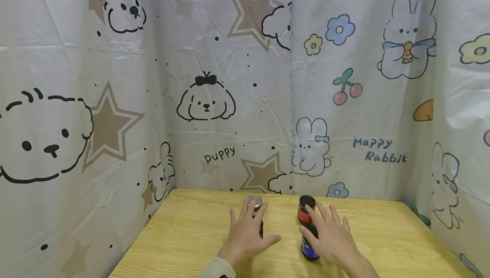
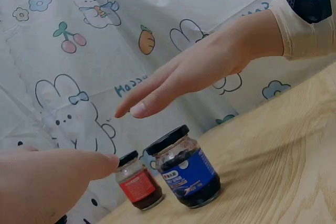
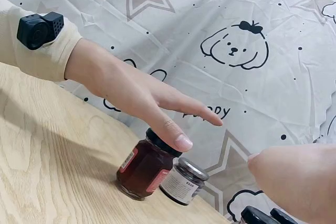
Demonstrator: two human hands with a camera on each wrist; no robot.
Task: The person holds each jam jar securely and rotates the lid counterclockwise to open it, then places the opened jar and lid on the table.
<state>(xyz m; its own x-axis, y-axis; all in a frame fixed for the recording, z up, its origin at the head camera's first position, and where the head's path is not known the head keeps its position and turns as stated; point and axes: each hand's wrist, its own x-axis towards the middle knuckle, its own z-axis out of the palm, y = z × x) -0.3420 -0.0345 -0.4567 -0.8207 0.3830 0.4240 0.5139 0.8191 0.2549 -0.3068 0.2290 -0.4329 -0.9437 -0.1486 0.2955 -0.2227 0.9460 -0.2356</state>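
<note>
Spread over the left pair of jars is my left hand (image 1: 249, 235), fingers extended. Beneath it stand a dark red jar with a black lid (image 3: 146, 169), mostly hidden in the head view, and a silver-lidded jar with a white label (image 3: 179, 186). My right hand (image 1: 337, 237) reaches over the right pair, fingers apart. A blue-labelled jar (image 1: 309, 250) stands nearer, its black lid partly covered by that hand; a red-labelled jar (image 1: 304, 215) is behind it. Both hands hold nothing; whether they touch the lids, I cannot tell. All the jars are upright.
The jars stand on a light wooden table (image 1: 183, 235). A pale curtain (image 1: 237, 133) printed with puppies, rabbits and stars hangs behind the table and along both sides.
</note>
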